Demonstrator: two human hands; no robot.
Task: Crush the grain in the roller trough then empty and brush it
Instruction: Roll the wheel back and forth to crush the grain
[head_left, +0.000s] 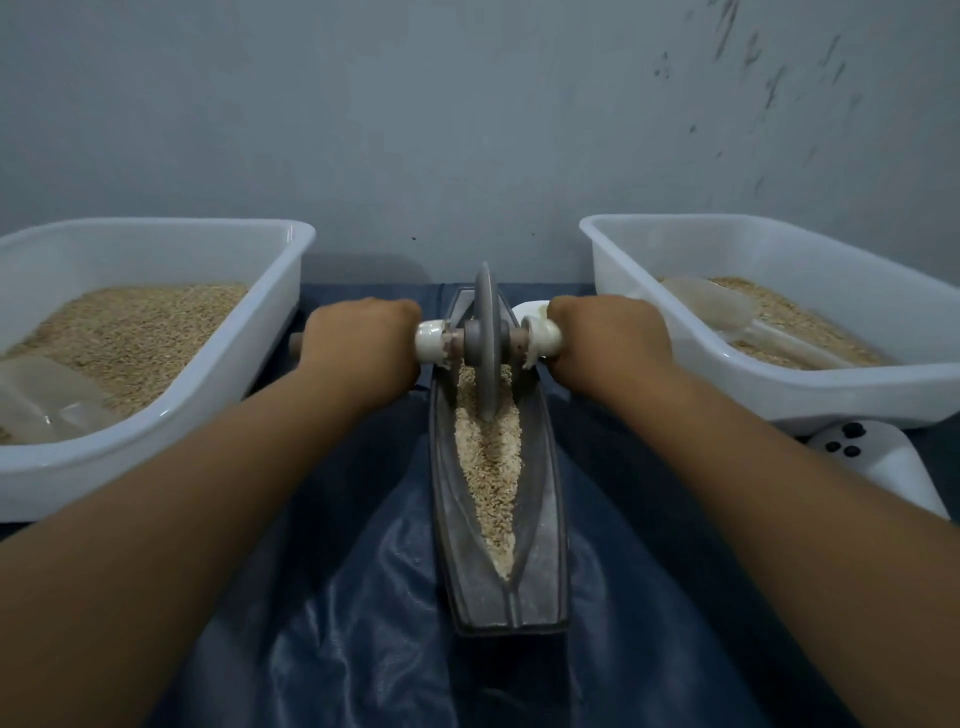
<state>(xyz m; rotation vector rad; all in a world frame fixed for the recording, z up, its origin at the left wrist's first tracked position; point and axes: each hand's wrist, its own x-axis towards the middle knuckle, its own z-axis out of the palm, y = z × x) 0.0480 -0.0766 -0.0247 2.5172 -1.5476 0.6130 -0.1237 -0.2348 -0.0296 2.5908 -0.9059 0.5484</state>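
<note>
Here, both hands grip the axle — left hand and right hand curled round its ends. The wheel stands upright in the trough, toward its far end, on the grain — between two tubs.

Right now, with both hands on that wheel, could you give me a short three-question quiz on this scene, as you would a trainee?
1. True or false: the roller wheel stands at the far end of the trough.
2. What lies in the right tub on the grain? A) brush B) translucent scoop C) lid
3. What do the left hand and right hand grip?

Key: 1 true; 2 B; 3 the wheel's axle handles, one each side.
</note>
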